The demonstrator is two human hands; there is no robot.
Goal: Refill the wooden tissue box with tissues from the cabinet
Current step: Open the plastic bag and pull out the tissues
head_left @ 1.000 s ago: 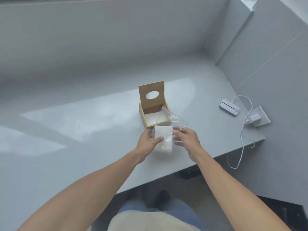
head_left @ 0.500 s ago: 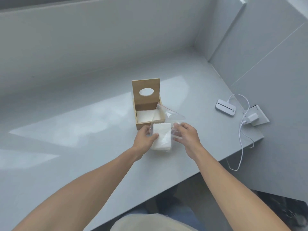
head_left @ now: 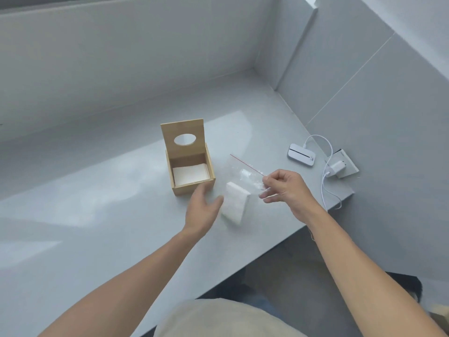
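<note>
The wooden tissue box (head_left: 192, 171) stands open on the grey counter (head_left: 97, 215), its lid (head_left: 183, 137) with an oval hole tipped upright at the far side. A low layer of white tissues (head_left: 190, 174) lies flat inside it. Just to the right of the box, a clear zip bag (head_left: 245, 173) with a red seal line is lifted off the counter, and a white tissue stack (head_left: 235, 203) hangs tilted from its lower end. Farther right of the box, near the counter's edge, sit a small white device (head_left: 301, 154) and a white charger (head_left: 336, 167) with its cable (head_left: 324, 188). Grey walls enclose the counter behind and to the right of the box.

The right hand (head_left: 286, 188) pinches the bag's edge between thumb and fingertips. The left hand (head_left: 201, 207) is spread loosely in front of the box, holding nothing, its thumb close beside the stack; contact cannot be told.
</note>
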